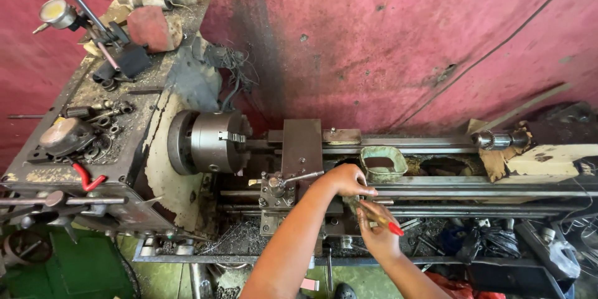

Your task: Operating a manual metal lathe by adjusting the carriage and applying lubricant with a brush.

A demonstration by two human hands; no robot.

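Left hand (346, 180) rests curled on the lathe carriage (299, 212), just right of the tool post (277, 188). Right hand (378, 237) grips a red-tipped brush (381, 219). Chuck (215, 142) shows no workpiece; swarf lies under the bed.

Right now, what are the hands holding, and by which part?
The right hand grips a thin red-tipped tool along its shaft. The left hand rests on the lathe carriage; whether it holds anything cannot be told.

Deep pink wall (398, 37) streaked with black grime; grey steel chuck (212, 142); dull green tray (383, 163) on the bed; red-tipped tool (381, 218) in the right hand (377, 237); red hook (87, 177); green floor (81, 271)
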